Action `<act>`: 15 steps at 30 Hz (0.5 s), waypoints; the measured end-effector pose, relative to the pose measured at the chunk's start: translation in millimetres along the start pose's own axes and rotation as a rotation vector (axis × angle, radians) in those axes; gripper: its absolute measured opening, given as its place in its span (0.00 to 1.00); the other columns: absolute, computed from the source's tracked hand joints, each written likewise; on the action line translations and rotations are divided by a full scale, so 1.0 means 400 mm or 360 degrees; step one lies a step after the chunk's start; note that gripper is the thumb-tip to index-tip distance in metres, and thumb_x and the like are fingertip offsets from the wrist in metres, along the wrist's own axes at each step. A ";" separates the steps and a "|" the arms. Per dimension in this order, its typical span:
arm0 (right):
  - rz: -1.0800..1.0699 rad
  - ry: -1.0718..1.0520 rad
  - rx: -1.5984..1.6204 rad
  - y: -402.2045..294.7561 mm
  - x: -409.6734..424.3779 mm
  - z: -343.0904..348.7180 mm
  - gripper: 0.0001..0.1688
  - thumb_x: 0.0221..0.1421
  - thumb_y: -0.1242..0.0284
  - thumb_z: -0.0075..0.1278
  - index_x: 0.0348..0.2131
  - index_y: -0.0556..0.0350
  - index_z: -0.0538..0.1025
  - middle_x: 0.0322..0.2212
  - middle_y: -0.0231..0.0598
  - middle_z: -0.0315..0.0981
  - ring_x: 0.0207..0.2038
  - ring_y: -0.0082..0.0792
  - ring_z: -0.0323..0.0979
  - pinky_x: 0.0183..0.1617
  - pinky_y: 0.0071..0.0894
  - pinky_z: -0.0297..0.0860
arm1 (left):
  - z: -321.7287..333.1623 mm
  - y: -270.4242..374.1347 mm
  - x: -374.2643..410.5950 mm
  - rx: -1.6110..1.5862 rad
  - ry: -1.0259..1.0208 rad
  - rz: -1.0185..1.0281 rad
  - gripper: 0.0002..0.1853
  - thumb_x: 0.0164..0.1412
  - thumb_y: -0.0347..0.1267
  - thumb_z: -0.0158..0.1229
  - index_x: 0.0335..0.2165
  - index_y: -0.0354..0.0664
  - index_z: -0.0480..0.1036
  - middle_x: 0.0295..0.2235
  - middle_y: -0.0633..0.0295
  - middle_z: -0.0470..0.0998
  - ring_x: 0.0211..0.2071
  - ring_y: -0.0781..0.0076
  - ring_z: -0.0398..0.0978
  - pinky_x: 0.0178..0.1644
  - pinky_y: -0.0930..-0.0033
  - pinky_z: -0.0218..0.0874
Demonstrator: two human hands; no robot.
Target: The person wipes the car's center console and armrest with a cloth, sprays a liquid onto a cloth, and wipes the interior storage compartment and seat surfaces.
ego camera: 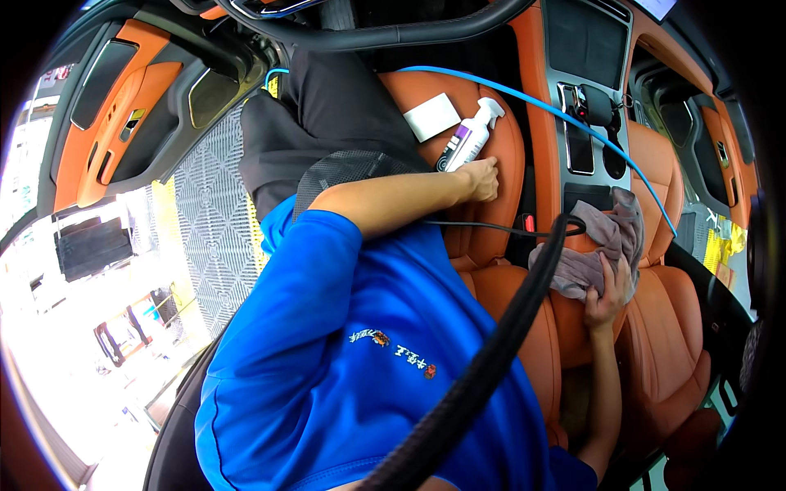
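Note:
My left hand [482, 178] is curled up with its knuckles resting on the orange leather driver's seat [505, 144], just beside the base of a spray bottle. Its palm side is hidden from view. The white spray bottle [468, 140] has a purple and black label with writing, and its trigger head points away from me. Next to it on the cushion is a white rectangular block [431, 116], perhaps a sponge. On my right, a bunched grey microfibre towel [605, 230] covers part of the orange centre armrest [580, 310]. My right hand [608, 291] grips and presses its near part.
A blue hose [528, 105] arcs over the seat and centre console [589, 73]. A thick black strap [491, 344] crosses close before the camera. The steering wheel [399, 35] curves along the top. At left, the door [123, 116] stands ajar above grey floor grating [212, 215].

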State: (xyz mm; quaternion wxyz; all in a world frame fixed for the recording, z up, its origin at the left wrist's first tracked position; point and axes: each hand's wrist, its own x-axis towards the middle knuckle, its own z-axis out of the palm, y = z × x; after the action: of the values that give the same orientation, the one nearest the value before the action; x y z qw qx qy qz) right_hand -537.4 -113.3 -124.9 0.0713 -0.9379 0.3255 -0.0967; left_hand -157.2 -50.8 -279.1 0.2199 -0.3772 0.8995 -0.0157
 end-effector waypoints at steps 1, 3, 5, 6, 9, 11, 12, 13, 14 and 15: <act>-0.0006 0.0002 0.0011 0.000 -0.002 -0.002 0.38 0.46 0.68 0.47 0.59 0.55 0.76 0.62 0.64 0.63 0.66 0.64 0.59 0.71 0.56 0.52 | -0.001 0.005 -0.003 0.0022 0.0046 0.0001 0.14 0.70 0.36 0.50 0.47 0.58 0.81 0.48 0.72 0.83 0.54 0.66 0.77 0.57 0.54 0.58; 0.0001 0.0008 0.0025 -0.001 -0.005 -0.008 0.38 0.46 0.68 0.47 0.59 0.55 0.76 0.62 0.64 0.63 0.66 0.64 0.60 0.71 0.57 0.53 | -0.025 -0.006 0.003 -0.0143 -0.0134 0.0052 0.13 0.69 0.36 0.52 0.45 0.58 0.82 0.48 0.72 0.83 0.54 0.66 0.76 0.58 0.54 0.58; -0.0021 0.0062 -0.0033 0.012 -0.002 0.008 0.37 0.46 0.66 0.47 0.57 0.55 0.77 0.60 0.62 0.65 0.64 0.64 0.61 0.70 0.58 0.54 | 0.035 -0.002 0.029 -0.0398 -0.0052 0.0074 0.10 0.66 0.35 0.56 0.41 0.57 0.83 0.47 0.73 0.84 0.55 0.68 0.76 0.59 0.57 0.59; -0.0029 0.0041 -0.0042 0.012 0.002 0.006 0.36 0.46 0.65 0.47 0.56 0.55 0.78 0.60 0.62 0.65 0.63 0.64 0.62 0.69 0.58 0.55 | 0.031 -0.005 0.018 -0.0568 -0.0019 0.0124 0.09 0.64 0.34 0.57 0.39 0.57 0.83 0.46 0.73 0.84 0.55 0.69 0.76 0.59 0.59 0.59; -0.0048 0.0059 0.0047 0.015 0.019 0.008 0.36 0.46 0.65 0.48 0.56 0.53 0.78 0.60 0.60 0.66 0.63 0.63 0.62 0.69 0.57 0.55 | 0.051 -0.042 -0.002 -0.0470 0.0522 -0.0002 0.18 0.51 0.35 0.65 0.43 0.50 0.79 0.42 0.69 0.80 0.51 0.66 0.75 0.56 0.58 0.61; 0.0009 0.0067 -0.0024 0.011 -0.001 -0.006 0.37 0.45 0.65 0.49 0.56 0.53 0.78 0.60 0.60 0.66 0.63 0.63 0.63 0.69 0.57 0.55 | -0.002 -0.095 0.004 -0.0853 0.0616 -0.0187 0.17 0.52 0.32 0.65 0.42 0.45 0.76 0.43 0.62 0.80 0.50 0.59 0.75 0.53 0.55 0.62; -0.0027 0.0083 0.0007 0.009 0.025 -0.002 0.37 0.44 0.64 0.51 0.56 0.52 0.78 0.60 0.60 0.65 0.62 0.62 0.63 0.69 0.57 0.55 | 0.078 -0.114 -0.001 -0.1214 0.1048 -0.0289 0.12 0.55 0.31 0.64 0.40 0.44 0.76 0.38 0.58 0.80 0.47 0.54 0.77 0.53 0.54 0.62; -0.0003 0.0081 0.0006 0.008 0.015 -0.003 0.36 0.44 0.64 0.51 0.55 0.52 0.79 0.60 0.59 0.65 0.62 0.62 0.63 0.69 0.57 0.55 | 0.058 -0.126 -0.006 -0.1089 0.1019 -0.0324 0.08 0.57 0.30 0.62 0.38 0.42 0.76 0.33 0.57 0.80 0.44 0.53 0.78 0.53 0.55 0.62; 0.0018 0.0078 0.0005 0.010 0.007 -0.008 0.36 0.44 0.64 0.52 0.55 0.52 0.79 0.59 0.59 0.65 0.62 0.62 0.63 0.69 0.56 0.55 | 0.038 -0.141 -0.008 -0.1086 0.0957 -0.0284 0.08 0.58 0.30 0.62 0.38 0.42 0.77 0.33 0.57 0.80 0.44 0.54 0.78 0.53 0.55 0.62; 0.0029 0.0082 0.0020 0.008 0.006 -0.008 0.36 0.44 0.64 0.52 0.55 0.52 0.79 0.59 0.59 0.65 0.62 0.62 0.63 0.70 0.56 0.55 | 0.013 -0.156 -0.024 -0.1072 0.0882 -0.0259 0.08 0.59 0.29 0.61 0.38 0.41 0.77 0.34 0.57 0.80 0.44 0.54 0.78 0.53 0.56 0.62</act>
State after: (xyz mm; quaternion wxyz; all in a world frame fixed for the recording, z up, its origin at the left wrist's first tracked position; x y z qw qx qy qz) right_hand -538.2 -117.4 -122.2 0.0696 -0.9316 0.3351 -0.1223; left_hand -107.1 -87.9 -268.0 -0.1667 -0.4790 0.8468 0.1604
